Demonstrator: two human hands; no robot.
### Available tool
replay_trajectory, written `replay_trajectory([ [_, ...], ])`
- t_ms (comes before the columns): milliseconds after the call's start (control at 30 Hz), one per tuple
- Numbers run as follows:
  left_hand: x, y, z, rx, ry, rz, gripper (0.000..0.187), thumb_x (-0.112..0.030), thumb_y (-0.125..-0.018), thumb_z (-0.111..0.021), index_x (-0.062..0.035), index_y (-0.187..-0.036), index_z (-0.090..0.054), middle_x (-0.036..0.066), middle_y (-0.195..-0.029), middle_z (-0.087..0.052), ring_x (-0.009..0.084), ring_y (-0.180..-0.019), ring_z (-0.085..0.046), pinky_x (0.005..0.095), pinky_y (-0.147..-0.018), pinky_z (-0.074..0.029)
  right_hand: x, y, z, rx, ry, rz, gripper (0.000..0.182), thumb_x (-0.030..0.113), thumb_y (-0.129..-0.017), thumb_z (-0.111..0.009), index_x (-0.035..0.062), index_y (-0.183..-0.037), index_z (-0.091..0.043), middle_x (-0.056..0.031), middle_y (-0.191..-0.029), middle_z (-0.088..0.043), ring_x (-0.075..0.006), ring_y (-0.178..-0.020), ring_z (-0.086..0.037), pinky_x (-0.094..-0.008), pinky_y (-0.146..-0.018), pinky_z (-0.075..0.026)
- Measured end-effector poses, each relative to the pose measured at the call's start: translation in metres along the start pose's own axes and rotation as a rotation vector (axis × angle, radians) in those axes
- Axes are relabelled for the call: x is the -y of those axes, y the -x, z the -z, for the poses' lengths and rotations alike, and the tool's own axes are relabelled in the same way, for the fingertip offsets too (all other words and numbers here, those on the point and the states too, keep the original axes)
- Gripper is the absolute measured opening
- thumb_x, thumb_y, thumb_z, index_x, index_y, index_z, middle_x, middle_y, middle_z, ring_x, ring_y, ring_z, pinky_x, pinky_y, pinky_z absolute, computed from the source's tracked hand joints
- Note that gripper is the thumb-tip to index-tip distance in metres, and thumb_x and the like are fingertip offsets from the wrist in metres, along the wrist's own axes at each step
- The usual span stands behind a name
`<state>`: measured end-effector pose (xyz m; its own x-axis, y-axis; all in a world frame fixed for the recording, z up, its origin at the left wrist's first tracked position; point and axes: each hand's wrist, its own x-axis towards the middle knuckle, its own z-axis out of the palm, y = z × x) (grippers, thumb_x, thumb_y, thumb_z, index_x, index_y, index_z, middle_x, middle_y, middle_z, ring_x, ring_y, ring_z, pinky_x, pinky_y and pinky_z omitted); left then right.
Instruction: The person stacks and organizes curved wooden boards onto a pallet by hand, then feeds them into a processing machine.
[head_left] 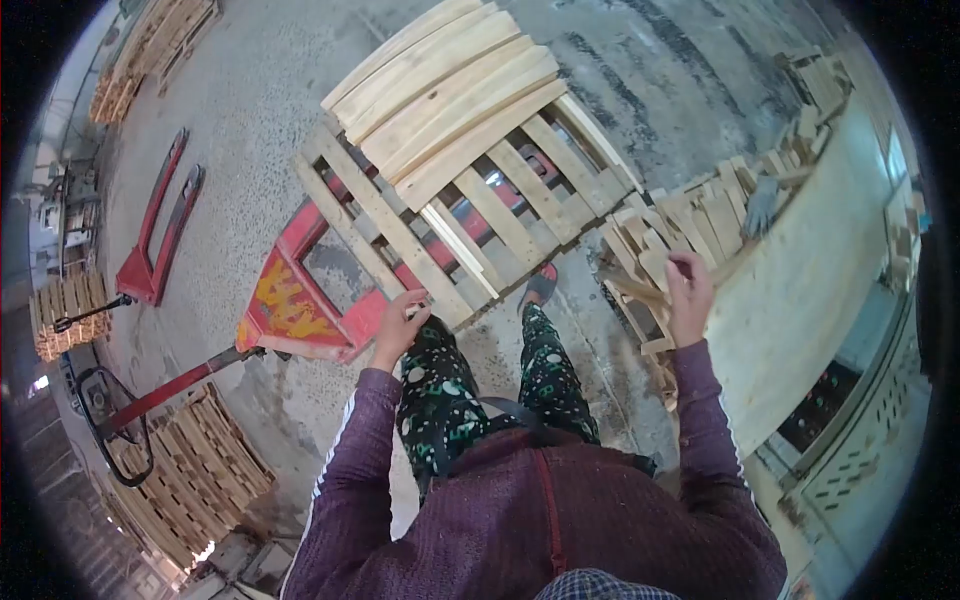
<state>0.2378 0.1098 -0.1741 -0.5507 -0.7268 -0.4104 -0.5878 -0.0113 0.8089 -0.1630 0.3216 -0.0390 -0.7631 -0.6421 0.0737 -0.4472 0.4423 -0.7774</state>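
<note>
My left hand [400,325] is raised in front of my left thigh, near the edge of a wooden pallet [515,235]. Its thumb and fingers are curled together around a small pale spot that I cannot identify. Out to the other side, my right hand [690,300] is up beside a heap of wood offcuts [700,225], fingers bent toward the thumb; whatever they may hold is hidden. Planks [450,90] lie side by side across the far part of the pallet. Two thin strips [460,245] rest on its nearer slats.
A red pallet jack [300,285] sits under the pallet, its handle [150,400] to the left. Another red jack [160,230] stands farther left. Stacked pallets [190,470] are at lower left. A grey glove [762,205] lies by the pale board surface [810,320] on the right.
</note>
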Motion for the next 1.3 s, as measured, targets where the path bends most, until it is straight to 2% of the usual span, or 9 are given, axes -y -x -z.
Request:
replay_trajectory([
  [267, 0.018, -0.050, 0.043, -0.102, -0.207, 0.068, 0.038, -0.013, -0.078, -0.069, -0.0057, -0.114, -0.060, 0.015, -0.115, -0.059, 0.0325, -0.109, -0.055, 0.0389, -0.096, -0.042, -0.129, -0.097, -0.294, 0.325, -0.788, -0.718, 0.044, 0.037, -0.094, -0.053, 0.0037, -0.122, -0.049, -0.0072, -0.112, -0.056, -0.0158, -0.097, -0.054, -0.0337, -0.087, -0.045],
  [467, 0.038, -0.127, 0.075, 0.048, -0.494, 0.133, 0.048, -0.017, -0.072, -0.076, -0.0090, -0.117, -0.059, 0.016, -0.131, -0.048, 0.0362, -0.120, -0.046, 0.0430, -0.101, -0.037, -0.217, -0.161, -0.525, 0.115, -0.818, -0.940, 0.054, 0.050, -0.094, -0.047, 0.0018, -0.119, -0.047, -0.0087, -0.108, -0.054, -0.0175, -0.096, -0.053, -0.0329, -0.083, -0.043],
  [567, 0.042, -0.151, 0.109, 0.051, -0.414, 0.205, 0.051, -0.013, -0.068, -0.078, -0.0084, -0.115, -0.059, 0.017, -0.130, -0.048, 0.0346, -0.120, -0.047, 0.0415, -0.102, -0.038, -0.348, -0.167, -0.649, 0.389, -0.322, -0.683, 0.060, 0.052, -0.095, -0.044, 0.0005, -0.125, -0.045, -0.0119, -0.113, -0.055, -0.0206, -0.098, -0.056, -0.0350, -0.082, -0.046],
  [633, 0.039, -0.166, 0.128, 0.073, -0.406, 0.269, 0.051, -0.012, -0.067, -0.078, -0.0079, -0.115, -0.060, 0.016, -0.130, -0.049, 0.0339, -0.121, -0.047, 0.0412, -0.102, -0.037, -0.299, -0.202, -0.675, 0.016, -0.707, -1.117, 0.065, 0.054, -0.094, -0.043, 0.0000, -0.131, -0.043, -0.0161, -0.120, -0.055, -0.0259, -0.104, -0.057, -0.0388, -0.087, -0.048],
  [767, 0.041, -0.182, 0.153, 0.095, -0.474, 0.390, 0.052, -0.012, -0.066, -0.077, -0.0057, -0.115, -0.058, 0.017, -0.129, -0.049, 0.0339, -0.119, -0.048, 0.0420, -0.102, -0.038, -0.327, -0.216, -0.746, -0.213, -1.031, -1.129, 0.069, 0.057, -0.095, -0.036, 0.0001, -0.133, -0.043, -0.0164, -0.130, -0.052, -0.0287, -0.117, -0.053, -0.0402, -0.096, -0.046],
  [900, 0.028, -0.208, 0.152, 0.061, -0.365, 0.426, 0.044, -0.002, -0.075, -0.073, -0.0049, -0.116, -0.059, 0.018, -0.125, -0.049, 0.0339, -0.118, -0.046, 0.0445, -0.100, -0.037, -0.302, -0.230, -0.756, -0.418, -0.702, -1.324, 0.071, 0.059, -0.095, -0.034, 0.0006, -0.134, -0.043, -0.0144, -0.132, -0.052, -0.0295, -0.117, -0.054, -0.0397, -0.098, -0.045],
  [1033, 0.018, -0.200, 0.152, 0.093, -0.433, 0.377, 0.037, -0.015, -0.080, -0.071, -0.0033, -0.113, -0.060, 0.019, -0.126, -0.050, 0.0326, -0.117, -0.048, 0.0430, -0.101, -0.037, -0.264, -0.194, -0.720, -0.569, -1.289, -0.951, 0.067, 0.057, -0.094, -0.039, 0.0033, -0.132, -0.047, -0.0127, -0.125, -0.058, -0.0297, -0.107, -0.060, -0.0411, -0.092, -0.048],
  [1100, 0.032, -0.183, 0.152, 0.107, -0.496, 0.413, 0.049, -0.008, -0.069, -0.073, -0.0037, -0.115, -0.057, 0.019, -0.128, -0.048, 0.0343, -0.122, -0.044, 0.0412, -0.105, -0.032, -0.261, -0.159, -0.694, -0.506, -1.403, -0.899, 0.066, 0.056, -0.096, -0.037, -0.0008, -0.126, -0.053, -0.0133, -0.122, -0.059, -0.0257, -0.106, -0.060, -0.0367, -0.089, -0.050],
  [1300, 0.069, -0.151, 0.129, 0.054, -0.508, 0.159, 0.053, -0.023, -0.074, -0.074, -0.0013, -0.118, -0.053, 0.020, -0.125, -0.049, 0.0378, -0.116, -0.047, 0.0451, -0.099, -0.037, -0.108, -0.103, -0.458, -0.278, -1.176, -1.101, 0.070, 0.057, -0.097, -0.030, -0.0010, -0.130, -0.050, -0.0090, -0.123, -0.059, -0.0171, -0.109, -0.057, -0.0313, -0.097, -0.042],
])
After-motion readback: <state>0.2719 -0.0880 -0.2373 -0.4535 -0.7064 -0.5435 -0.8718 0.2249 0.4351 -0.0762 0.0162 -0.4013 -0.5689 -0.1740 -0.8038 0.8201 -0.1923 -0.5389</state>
